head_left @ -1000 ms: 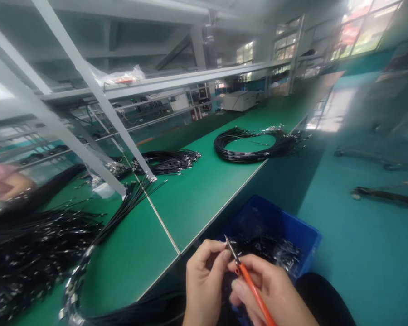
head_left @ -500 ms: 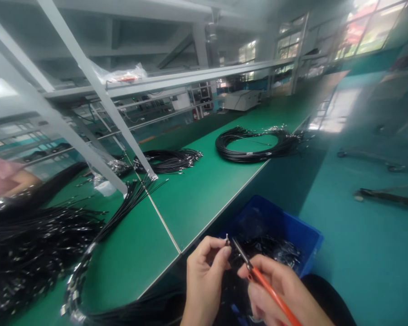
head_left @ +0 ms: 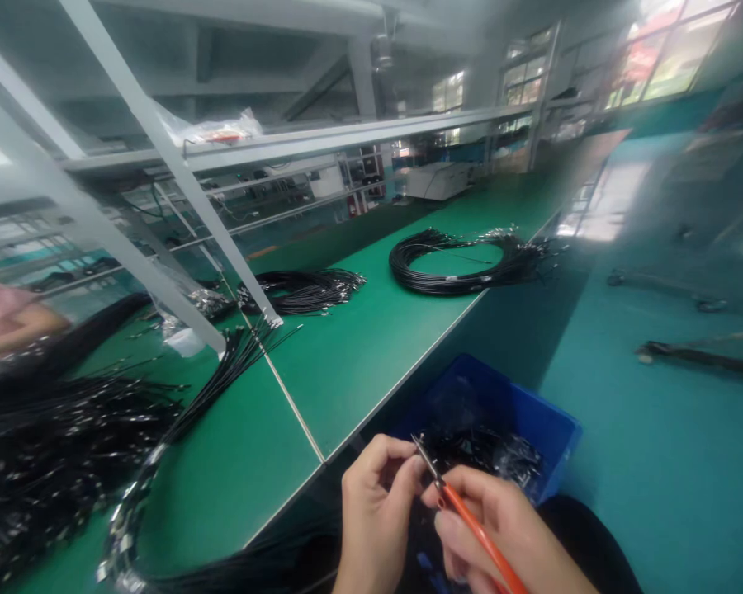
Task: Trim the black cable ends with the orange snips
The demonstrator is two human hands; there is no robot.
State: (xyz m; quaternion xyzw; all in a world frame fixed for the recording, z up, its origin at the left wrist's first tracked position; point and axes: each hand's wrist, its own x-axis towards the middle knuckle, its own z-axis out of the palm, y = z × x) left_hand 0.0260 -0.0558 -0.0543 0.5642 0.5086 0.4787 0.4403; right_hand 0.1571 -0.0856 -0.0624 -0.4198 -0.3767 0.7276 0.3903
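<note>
My right hand (head_left: 508,536) grips small orange-handled cutters (head_left: 464,516), whose metal tip points up and left. My left hand (head_left: 375,507) is closed in a pinch just left of that tip, holding the end of a thin black cable that is too small to see well. Both hands hover off the bench's front edge, above a blue bin (head_left: 501,421) holding black and silvery scraps. A bundle of black cables (head_left: 223,569) loops from the bench towards my left hand.
The green bench (head_left: 359,355) carries a big heap of black cables with metal ends (head_left: 55,445) at left, a coil (head_left: 303,293) in the middle and a larger coil (head_left: 464,260) farther back. Slanted grey frame posts (head_left: 179,173) rise from it. Another person's arm (head_left: 12,322) shows at far left.
The cutter tip, apart from my left fingers half a second ago, has closed back in on them. The view shifted slightly.
</note>
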